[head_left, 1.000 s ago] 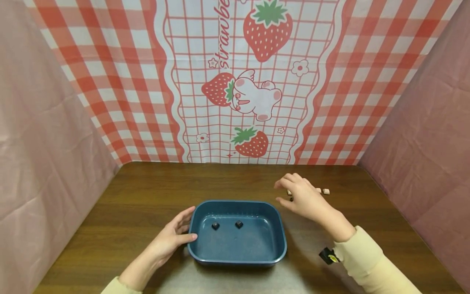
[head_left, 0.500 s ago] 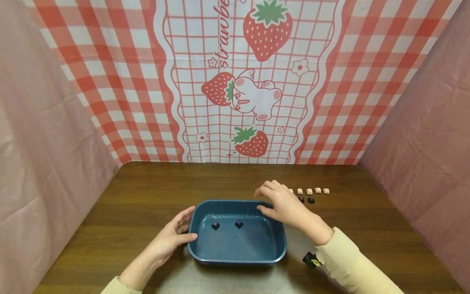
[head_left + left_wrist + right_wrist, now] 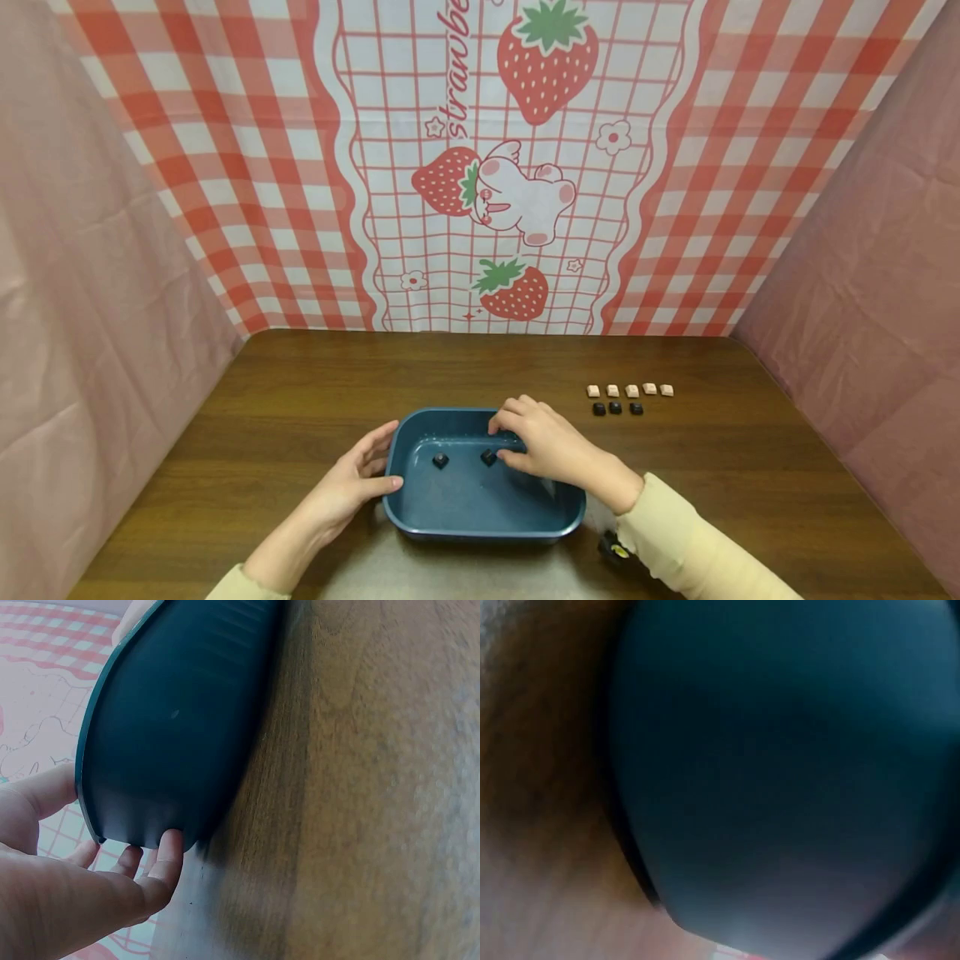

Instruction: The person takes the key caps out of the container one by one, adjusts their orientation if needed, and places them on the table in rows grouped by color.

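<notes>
A dark blue rectangular plastic tub (image 3: 480, 508) stands on the table, with two black keycaps lying on its floor. The left hand (image 3: 347, 490) grips the tub's left end: its thumb lies over the rim, its fingers against the outer wall, as the left wrist view also shows. Over the tub's right half is the right hand (image 3: 546, 442), thumb and fingers apart. Its thumb tip is close beside the right-hand black keycap (image 3: 488, 457); whether they touch I cannot tell. Farther left lies the other black keycap (image 3: 440, 460). The right wrist view is blurred, filled mostly by the tub's wall (image 3: 780, 787).
Right of the tub, toward the back, several cream keycaps (image 3: 632, 390) form a row. Three black keycaps (image 3: 615, 407) line up just in front of them. A strawberry-patterned cloth (image 3: 517, 208) hangs behind the wooden table (image 3: 322, 375), with pink cloth at both sides.
My right hand has moved left and toward me, from above the keycap rows to inside the tub, uncovering those rows. The left hand and the tub have stayed put.
</notes>
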A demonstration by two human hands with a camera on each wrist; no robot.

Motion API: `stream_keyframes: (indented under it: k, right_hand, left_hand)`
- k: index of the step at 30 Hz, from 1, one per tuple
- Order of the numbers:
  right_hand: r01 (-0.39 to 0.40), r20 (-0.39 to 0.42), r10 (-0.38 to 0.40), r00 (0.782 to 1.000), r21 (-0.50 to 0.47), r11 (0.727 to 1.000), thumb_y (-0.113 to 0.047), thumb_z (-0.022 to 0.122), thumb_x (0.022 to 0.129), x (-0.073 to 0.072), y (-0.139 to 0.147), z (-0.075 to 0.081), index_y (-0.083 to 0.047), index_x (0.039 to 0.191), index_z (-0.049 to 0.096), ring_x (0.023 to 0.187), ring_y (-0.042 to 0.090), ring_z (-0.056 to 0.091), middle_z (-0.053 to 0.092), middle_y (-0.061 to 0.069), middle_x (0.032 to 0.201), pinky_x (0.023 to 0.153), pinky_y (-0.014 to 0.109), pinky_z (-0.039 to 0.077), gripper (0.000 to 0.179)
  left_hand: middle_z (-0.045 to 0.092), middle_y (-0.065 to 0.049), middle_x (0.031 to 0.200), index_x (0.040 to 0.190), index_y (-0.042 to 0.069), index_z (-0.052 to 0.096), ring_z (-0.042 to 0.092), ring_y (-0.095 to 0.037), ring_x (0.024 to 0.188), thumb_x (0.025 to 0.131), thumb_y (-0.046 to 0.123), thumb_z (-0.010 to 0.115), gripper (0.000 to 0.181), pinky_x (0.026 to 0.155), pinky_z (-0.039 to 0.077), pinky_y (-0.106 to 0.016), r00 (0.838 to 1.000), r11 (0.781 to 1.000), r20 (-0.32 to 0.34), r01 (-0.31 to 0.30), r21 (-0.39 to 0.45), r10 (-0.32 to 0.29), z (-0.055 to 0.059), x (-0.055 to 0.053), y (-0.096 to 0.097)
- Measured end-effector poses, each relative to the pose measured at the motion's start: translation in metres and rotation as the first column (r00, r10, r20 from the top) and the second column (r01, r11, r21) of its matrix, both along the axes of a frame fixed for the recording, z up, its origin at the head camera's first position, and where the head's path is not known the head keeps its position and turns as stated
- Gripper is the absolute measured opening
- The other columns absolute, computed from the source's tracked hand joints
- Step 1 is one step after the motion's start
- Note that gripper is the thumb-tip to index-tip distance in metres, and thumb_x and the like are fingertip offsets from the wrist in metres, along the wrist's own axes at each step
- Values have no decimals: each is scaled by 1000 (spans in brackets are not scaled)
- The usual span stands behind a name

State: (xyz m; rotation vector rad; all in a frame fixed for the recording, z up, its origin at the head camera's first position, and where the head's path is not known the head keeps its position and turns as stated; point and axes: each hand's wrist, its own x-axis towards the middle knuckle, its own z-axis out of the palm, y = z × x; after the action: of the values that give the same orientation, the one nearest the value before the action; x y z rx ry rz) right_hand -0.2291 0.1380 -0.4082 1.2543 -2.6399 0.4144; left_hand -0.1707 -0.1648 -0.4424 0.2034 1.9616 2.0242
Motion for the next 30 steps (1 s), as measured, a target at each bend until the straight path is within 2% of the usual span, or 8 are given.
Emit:
stream_keyframes:
  k: [10, 23, 30]
  right_hand:
    - [-38, 59, 33, 998, 77, 996, -28, 72, 82, -3, -7, -14, -19, 103, 64, 88, 11, 52, 58, -4, 100, 74, 32, 46, 24]
    - [8, 136, -37, 990, 204, 979, -31, 70, 84, -5, -16, -25, -21, 109, 63, 75, 6, 55, 59, -4, 99, 65, 24, 48, 27]
    - [33, 138, -67, 988, 236, 971, -28, 69, 85, -5, -17, -27, -21, 106, 63, 71, 5, 53, 59, -5, 96, 63, 24, 47, 23]
  left_hand:
    - [33, -24, 144, 147, 6, 26, 41, -39, 125, 82, -3, 65, 76, 90, 44, -32, 1000, 1000, 6, -3, -4, 3, 2, 0, 0]
    - [33, -24, 144, 147, 7, 26, 40, -39, 127, 83, -3, 65, 76, 91, 43, -33, 1000, 1000, 8, -3, -9, 3, 1, -1, 0]
    - [32, -24, 145, 147, 7, 26, 39, -40, 127, 83, -3, 64, 76, 92, 43, -33, 1000, 1000, 10, -1, -4, 1, 1, -1, 0]
